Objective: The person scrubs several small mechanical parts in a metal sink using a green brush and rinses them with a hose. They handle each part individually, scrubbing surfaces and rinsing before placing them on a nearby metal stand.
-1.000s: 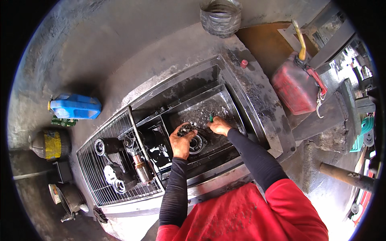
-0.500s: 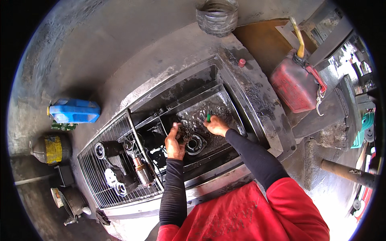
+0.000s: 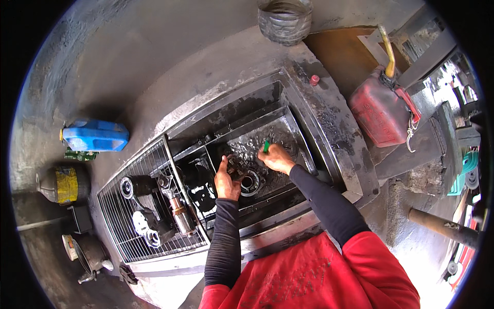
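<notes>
My left hand (image 3: 226, 181) curls around a dark, greasy metal part (image 3: 237, 166) over a wet tray (image 3: 294, 118). The shape of that part is hard to make out. Close beside it lies a round metal housing (image 3: 251, 184) with a ring-shaped opening; I cannot tell whether my left hand touches it. My right hand (image 3: 278, 158) is closed on a green-handled tool (image 3: 266, 147), whose working end I cannot make out. Dirty, shiny liquid covers the tray's bottom around both hands.
The tray sits inside a metal-edged basin (image 3: 329, 139). On its left a wire rack (image 3: 121, 216) carries a motor armature (image 3: 181, 213), a pale metal housing (image 3: 145, 229) and other dark parts. Around stand a red fuel can (image 3: 378, 110), a blue jug (image 3: 96, 138) and a cut plastic container (image 3: 284, 23).
My right hand and the green handle have shifted slightly left, nearer the part in my left hand. Both hands keep their grip. The whole view has moved a little.
</notes>
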The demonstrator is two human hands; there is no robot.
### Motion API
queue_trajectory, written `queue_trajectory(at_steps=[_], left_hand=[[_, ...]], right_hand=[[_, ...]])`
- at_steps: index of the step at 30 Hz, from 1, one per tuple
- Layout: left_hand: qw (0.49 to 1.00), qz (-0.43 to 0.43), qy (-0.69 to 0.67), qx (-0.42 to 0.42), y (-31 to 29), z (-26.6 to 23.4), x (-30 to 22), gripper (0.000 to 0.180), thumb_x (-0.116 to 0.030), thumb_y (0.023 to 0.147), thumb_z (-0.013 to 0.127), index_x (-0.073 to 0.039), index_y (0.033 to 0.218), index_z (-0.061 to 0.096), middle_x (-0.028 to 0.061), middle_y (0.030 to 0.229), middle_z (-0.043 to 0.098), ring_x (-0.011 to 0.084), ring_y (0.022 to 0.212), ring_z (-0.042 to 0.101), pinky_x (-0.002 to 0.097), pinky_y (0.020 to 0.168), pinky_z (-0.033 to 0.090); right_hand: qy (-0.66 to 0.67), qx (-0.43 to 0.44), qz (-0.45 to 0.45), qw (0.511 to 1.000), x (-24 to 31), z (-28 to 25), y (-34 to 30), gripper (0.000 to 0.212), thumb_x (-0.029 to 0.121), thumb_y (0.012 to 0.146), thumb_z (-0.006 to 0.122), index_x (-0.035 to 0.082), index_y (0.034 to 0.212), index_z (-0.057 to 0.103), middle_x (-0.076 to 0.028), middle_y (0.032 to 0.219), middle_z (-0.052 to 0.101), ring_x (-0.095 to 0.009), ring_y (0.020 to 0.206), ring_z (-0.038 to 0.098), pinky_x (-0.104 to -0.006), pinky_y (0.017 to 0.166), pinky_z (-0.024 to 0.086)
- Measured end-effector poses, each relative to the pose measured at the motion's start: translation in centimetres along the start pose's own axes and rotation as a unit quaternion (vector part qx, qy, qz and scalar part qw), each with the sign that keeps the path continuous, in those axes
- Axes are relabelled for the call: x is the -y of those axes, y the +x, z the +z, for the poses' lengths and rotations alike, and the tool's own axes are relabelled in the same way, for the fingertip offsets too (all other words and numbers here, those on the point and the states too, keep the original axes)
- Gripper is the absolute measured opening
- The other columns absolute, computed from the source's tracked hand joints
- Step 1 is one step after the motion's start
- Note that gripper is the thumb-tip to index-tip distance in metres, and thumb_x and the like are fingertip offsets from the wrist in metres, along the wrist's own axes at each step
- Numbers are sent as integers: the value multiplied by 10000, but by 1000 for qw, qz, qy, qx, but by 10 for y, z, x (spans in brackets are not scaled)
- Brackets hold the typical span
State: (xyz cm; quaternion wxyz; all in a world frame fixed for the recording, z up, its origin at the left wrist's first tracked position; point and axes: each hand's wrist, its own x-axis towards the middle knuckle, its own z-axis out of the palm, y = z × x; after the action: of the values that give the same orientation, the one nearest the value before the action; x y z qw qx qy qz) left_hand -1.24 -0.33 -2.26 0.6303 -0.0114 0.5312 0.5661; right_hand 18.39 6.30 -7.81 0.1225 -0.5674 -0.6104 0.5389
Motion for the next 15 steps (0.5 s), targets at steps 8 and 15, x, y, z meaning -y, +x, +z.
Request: queue_trajectory(at_steps=[8,15], left_hand=[[997,4,-73,12,-1,9,0,340,-346,1021,566,-52,1165,659,111,1058,718,289,1016,682,528,896,568],[998,-47,25,34,4,24,2,371,-458,1009,534,-118,1078,667,49,971,723,216,889,690,420,818,535]], right_hand=[[47,-273,-134,952,35,-12,-23,170,198,911,618,51,917,703,-230,807,677,-400,729,687,-432,621,525],[442,-78,-48,892,61,18,-50,220,149,1016,617,7,1176,670,-59,975,692,-121,743,655,-279,686,583]])
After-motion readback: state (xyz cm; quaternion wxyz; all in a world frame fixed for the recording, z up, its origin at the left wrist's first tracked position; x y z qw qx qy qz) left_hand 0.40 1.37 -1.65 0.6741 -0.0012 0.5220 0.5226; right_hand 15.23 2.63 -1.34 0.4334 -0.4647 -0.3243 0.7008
